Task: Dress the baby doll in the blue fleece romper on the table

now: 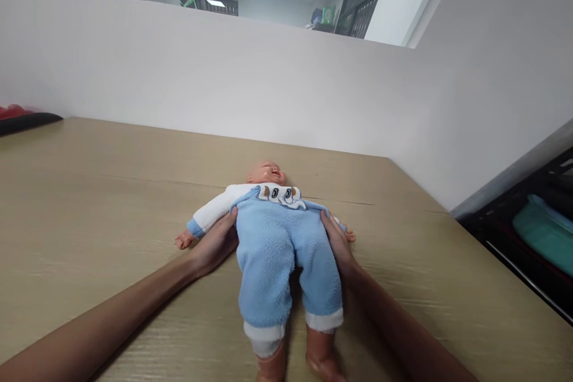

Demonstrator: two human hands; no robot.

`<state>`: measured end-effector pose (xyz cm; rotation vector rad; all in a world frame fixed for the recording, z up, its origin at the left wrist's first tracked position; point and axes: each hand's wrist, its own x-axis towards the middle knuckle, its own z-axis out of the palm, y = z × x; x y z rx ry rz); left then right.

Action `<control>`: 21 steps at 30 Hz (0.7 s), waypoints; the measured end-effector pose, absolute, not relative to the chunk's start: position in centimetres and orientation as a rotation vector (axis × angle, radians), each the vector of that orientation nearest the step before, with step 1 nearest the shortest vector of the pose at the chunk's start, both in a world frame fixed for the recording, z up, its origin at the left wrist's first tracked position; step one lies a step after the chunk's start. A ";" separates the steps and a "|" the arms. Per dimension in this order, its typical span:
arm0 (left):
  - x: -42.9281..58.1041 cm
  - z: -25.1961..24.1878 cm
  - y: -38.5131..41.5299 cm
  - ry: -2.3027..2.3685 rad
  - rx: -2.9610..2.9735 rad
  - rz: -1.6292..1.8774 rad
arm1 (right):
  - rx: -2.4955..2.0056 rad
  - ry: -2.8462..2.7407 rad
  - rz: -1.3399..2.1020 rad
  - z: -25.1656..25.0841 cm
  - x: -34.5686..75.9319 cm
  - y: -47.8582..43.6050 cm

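Observation:
A baby doll lies on its back on the wooden table, its head away from me and its feet toward me. It wears a white long-sleeved top and fluffy blue overalls with an animal face on the bib. My left hand grips the left side of the overalls at the waist, thumb on top. On the other side, my right hand holds the fabric in the same way. The fingers beneath are mostly hidden behind the doll.
Behind the table stands a white wall. A black rack with a teal item is at the right. A black object with something red sits at the far left edge.

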<state>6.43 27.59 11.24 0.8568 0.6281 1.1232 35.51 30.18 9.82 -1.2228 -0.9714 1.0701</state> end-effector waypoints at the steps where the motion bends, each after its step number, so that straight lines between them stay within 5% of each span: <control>1: 6.4 11.2 27.6 0.633 0.859 1.106 | -1.207 -0.957 1.107 9.9 35.4 30.3; 7: 6.4 11.5 27.8 0.614 0.875 1.115 | -0.807 -0.889 1.493 11.3 34.6 29.9; 21: 4.9 12.5 27.6 1.298 1.593 1.319 | -0.942 -1.074 1.354 10.4 36.1 30.9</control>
